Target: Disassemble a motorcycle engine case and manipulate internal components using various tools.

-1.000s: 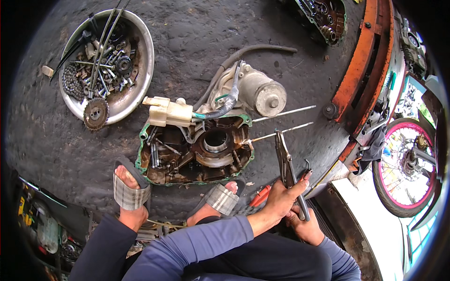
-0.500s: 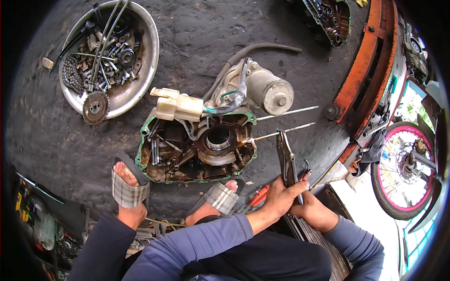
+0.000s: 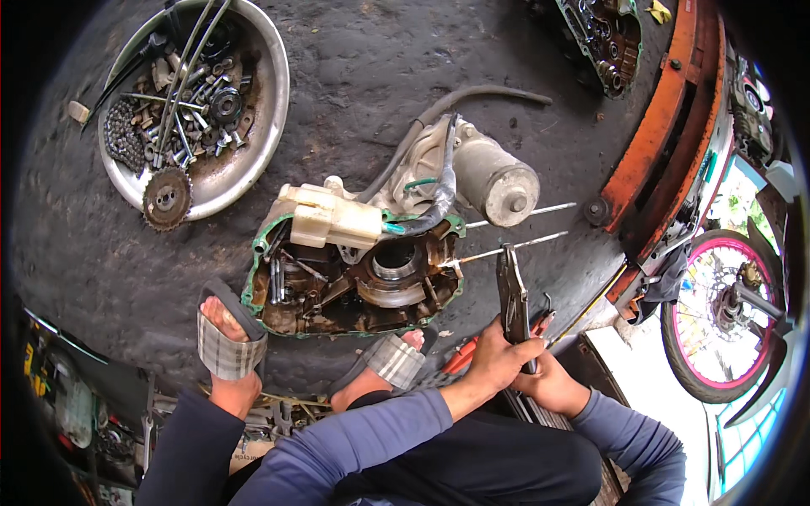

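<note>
Both of my hands are on a pair of locking pliers (image 3: 512, 295), whose long metal jaws point away from me. My left hand (image 3: 496, 358) wraps round the lower handles. Close against it, my right hand (image 3: 550, 384) closes on the handle end, its fingers partly hidden. The jaw tip is just below a thin metal stud (image 3: 515, 246) that sticks out of an oily engine case half (image 3: 337, 322) with green gasket edges. Whether the jaws touch the stud I cannot tell. Red-handled pliers (image 3: 460, 357) lie beside my left wrist.
A grey motor (image 3: 510, 190) with a cable and white plastic connector (image 3: 333, 221) rests at the case's far edge. A metal basin (image 3: 272, 93) holds bolts, a chain and a sprocket. Another case part (image 3: 616, 55) lies far right, near an orange metal frame (image 3: 650, 143). My sandalled feet (image 3: 228, 346) flank the case.
The view has shifted slightly. My hands and the locking pliers appear a little further left relative to the frame, with the grip on them kept.
</note>
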Available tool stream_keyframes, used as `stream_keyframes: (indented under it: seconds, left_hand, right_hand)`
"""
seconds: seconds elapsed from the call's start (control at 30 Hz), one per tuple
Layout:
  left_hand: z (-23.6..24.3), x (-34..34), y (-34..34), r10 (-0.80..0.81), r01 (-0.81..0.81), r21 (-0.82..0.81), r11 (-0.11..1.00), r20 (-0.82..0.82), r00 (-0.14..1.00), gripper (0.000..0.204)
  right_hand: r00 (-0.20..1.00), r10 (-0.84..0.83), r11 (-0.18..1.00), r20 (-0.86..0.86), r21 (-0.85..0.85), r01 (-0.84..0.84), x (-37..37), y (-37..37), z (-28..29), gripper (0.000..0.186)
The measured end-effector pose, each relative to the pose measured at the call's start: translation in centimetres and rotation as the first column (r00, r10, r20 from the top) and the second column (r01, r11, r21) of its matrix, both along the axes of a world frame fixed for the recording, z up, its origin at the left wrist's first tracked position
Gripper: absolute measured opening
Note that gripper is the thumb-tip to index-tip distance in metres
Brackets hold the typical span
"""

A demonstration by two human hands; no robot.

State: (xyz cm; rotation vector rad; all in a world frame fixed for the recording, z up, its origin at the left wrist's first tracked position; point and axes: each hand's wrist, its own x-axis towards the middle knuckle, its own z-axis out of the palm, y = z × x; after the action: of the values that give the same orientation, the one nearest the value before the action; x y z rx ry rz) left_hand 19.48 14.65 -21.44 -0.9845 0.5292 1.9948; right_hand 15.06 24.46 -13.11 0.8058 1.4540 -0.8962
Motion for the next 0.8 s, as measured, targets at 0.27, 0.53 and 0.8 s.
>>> stream_keyframes:
  seconds: [0.27,0.53,0.8]
  left_hand:
    - [0.5,-0.7,-1.0,-0.086,0.080,0.093,0.992,0.053,0.995,0.032]
    - [0.1,0.1,-0.9,-0.049,0.051,0.069,0.996,-0.038,0.998,0.032]
    - [-0.1,0.9,-0.9,-0.081,0.082,0.033,0.996,-0.045,0.996,0.037]
  right_hand:
    - [0.834,-0.361,0.843,0.417,-0.236,0.483,6.6,8.1,-0.8,0.038]
    - [0.481,-0.700,0.406,0.528,-0.259,0.876,12.5,5.3,-0.7,0.038]
    - [0.695,-0.597,0.677,0.401,-0.212,0.705,9.4,5.5,-1.0,0.019]
